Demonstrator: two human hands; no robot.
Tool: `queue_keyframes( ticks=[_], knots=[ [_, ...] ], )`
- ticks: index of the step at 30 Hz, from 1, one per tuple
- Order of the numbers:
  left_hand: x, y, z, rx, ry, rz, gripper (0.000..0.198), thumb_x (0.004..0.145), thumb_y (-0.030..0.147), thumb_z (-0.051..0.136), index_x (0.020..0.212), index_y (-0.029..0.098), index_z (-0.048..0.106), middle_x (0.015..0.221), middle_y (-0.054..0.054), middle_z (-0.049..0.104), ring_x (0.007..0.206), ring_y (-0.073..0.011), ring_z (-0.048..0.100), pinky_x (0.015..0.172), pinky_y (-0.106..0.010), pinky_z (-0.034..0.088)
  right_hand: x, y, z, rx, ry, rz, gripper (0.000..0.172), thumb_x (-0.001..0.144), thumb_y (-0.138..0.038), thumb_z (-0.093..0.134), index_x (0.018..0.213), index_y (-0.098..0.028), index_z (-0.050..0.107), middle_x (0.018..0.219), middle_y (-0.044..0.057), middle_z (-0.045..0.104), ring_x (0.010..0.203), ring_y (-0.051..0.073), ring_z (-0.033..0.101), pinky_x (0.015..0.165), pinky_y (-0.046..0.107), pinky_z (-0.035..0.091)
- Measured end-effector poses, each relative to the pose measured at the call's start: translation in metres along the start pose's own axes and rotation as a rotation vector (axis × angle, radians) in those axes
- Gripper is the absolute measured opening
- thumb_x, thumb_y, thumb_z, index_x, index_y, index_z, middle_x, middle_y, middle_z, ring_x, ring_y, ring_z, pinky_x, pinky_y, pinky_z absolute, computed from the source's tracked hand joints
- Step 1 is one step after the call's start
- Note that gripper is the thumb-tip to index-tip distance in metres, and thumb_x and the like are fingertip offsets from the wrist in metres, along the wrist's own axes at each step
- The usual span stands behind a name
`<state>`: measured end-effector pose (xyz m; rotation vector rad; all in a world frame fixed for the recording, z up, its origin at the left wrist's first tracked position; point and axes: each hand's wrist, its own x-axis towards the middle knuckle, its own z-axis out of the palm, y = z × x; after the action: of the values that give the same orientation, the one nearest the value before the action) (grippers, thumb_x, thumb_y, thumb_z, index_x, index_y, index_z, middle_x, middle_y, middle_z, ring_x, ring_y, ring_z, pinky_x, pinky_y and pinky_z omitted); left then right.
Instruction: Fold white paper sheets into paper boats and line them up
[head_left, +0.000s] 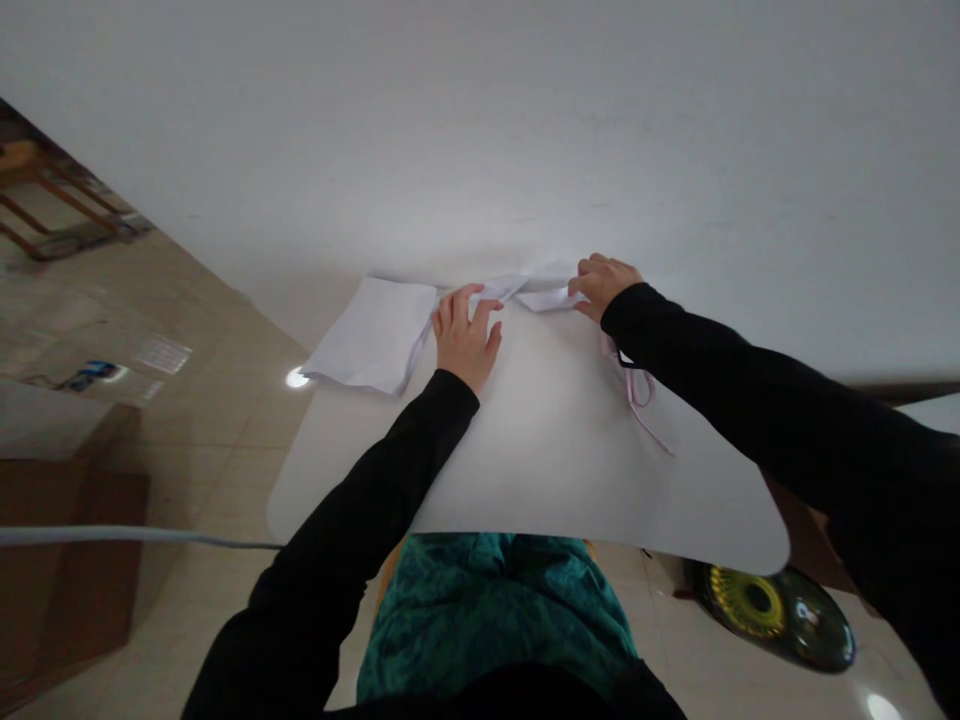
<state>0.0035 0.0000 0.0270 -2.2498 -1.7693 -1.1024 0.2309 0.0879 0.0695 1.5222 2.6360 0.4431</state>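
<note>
- Paper [379,335] lies at the far side of the table, a loose white sheaf left of centre, with a folded strip [501,290] running right from it between the hands.
- Left hand [465,340]: released, fingers spread and pressing on the paper near the strip, not clenched.
- Right hand [604,285]: fingers curl over the strip's far end, apparently pinching it, though the exact grip is partly hidden.
- Risks: the sheaf sits close to the table's edge, so a nudge could send it over. Uneven pull between the hands could crease or tear the strip. A pink ribbon [637,390] trails under the right sleeve [750,385] and could snag.
- Surface: the table [570,450] is smooth, white and round-cornered.
- Room: beige floor tiles [214,460] spread below, with a cardboard box [75,550], a wooden stool [45,185] and a grey cable [142,536] to the left. A glossy green-and-yellow disc [772,612] lies at lower right, and a green patterned garment [487,610] shows at the near edge.
</note>
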Motion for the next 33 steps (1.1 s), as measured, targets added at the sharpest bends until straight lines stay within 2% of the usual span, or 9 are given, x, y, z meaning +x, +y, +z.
queue_keyframes(
  ticks=[4, 7, 11, 15, 18, 23, 33],
  knots=[
    [0.024, 0.003, 0.010, 0.195, -0.112, -0.035, 0.032, 0.082, 0.025, 0.062, 0.114, 0.023, 0.056, 0.141, -0.010, 0.042, 0.130, -0.0333, 0.032, 0.106, -0.052, 0.025, 0.007, 0.001, 0.010, 0.087, 0.034, 0.019, 0.020, 0.085, -0.022, 0.057, 0.101, -0.025, 0.069, 0.104, 0.009, 0.062, 0.103, 0.023, 0.052, 0.076, 0.033, 0.047],
    [0.032, 0.001, 0.019, 0.254, -0.180, -0.041, 0.032, 0.082, 0.026, 0.063, 0.113, 0.022, 0.056, 0.139, -0.011, 0.045, 0.131, -0.0332, 0.033, 0.107, -0.052, 0.023, 0.016, -0.001, 0.013, 0.127, -0.005, 0.034, 0.025, 0.085, -0.023, 0.058, 0.108, -0.026, 0.067, 0.110, 0.009, 0.060, 0.106, 0.023, 0.051, 0.075, 0.033, 0.048],
    [0.037, -0.005, 0.026, 0.282, -0.192, -0.014, 0.035, 0.084, 0.026, 0.060, 0.118, 0.024, 0.053, 0.130, -0.010, 0.052, 0.128, -0.0306, 0.036, 0.106, -0.052, 0.022, 0.027, -0.003, 0.012, 0.125, -0.032, 0.061, 0.039, 0.082, -0.025, 0.063, 0.120, -0.027, 0.060, 0.118, 0.010, 0.057, 0.110, 0.026, 0.050, 0.075, 0.034, 0.049],
    [0.042, -0.010, 0.030, 0.290, -0.189, 0.005, 0.032, 0.084, 0.022, 0.060, 0.115, 0.023, 0.055, 0.118, -0.010, 0.060, 0.124, -0.0299, 0.041, 0.105, -0.053, 0.022, 0.030, -0.003, 0.010, 0.105, -0.084, 0.044, 0.017, 0.082, -0.025, 0.063, 0.098, -0.026, 0.070, 0.114, 0.008, 0.058, 0.107, 0.023, 0.051, 0.073, 0.032, 0.049],
    [0.044, -0.014, 0.031, 0.280, -0.186, 0.004, 0.027, 0.083, 0.019, 0.059, 0.110, 0.024, 0.058, 0.116, -0.009, 0.061, 0.123, -0.0300, 0.041, 0.104, -0.054, 0.022, 0.027, -0.005, 0.010, 0.071, -0.090, 0.037, 0.011, 0.083, -0.024, 0.060, 0.086, -0.021, 0.070, 0.111, 0.008, 0.059, 0.103, 0.022, 0.052, 0.071, 0.031, 0.048],
    [0.045, -0.022, 0.028, 0.240, -0.159, 0.023, 0.015, 0.082, 0.018, 0.060, 0.095, 0.024, 0.066, 0.124, -0.007, 0.057, 0.125, -0.0306, 0.039, 0.105, -0.056, 0.020, 0.021, -0.011, 0.007, 0.057, -0.110, 0.077, 0.015, 0.084, -0.023, 0.056, 0.088, -0.018, 0.069, 0.108, 0.010, 0.061, 0.103, 0.024, 0.054, 0.072, 0.033, 0.047],
    [0.047, -0.024, 0.011, 0.225, -0.159, -0.055, 0.014, 0.081, 0.014, 0.058, 0.086, 0.023, 0.068, 0.127, -0.008, 0.055, 0.131, -0.0305, 0.033, 0.107, -0.057, 0.017, 0.024, -0.008, 0.004, 0.142, -0.123, 0.081, 0.015, 0.078, -0.033, 0.066, 0.090, -0.023, 0.069, 0.109, 0.006, 0.059, 0.107, 0.023, 0.053, 0.073, 0.031, 0.048]
  ],
)
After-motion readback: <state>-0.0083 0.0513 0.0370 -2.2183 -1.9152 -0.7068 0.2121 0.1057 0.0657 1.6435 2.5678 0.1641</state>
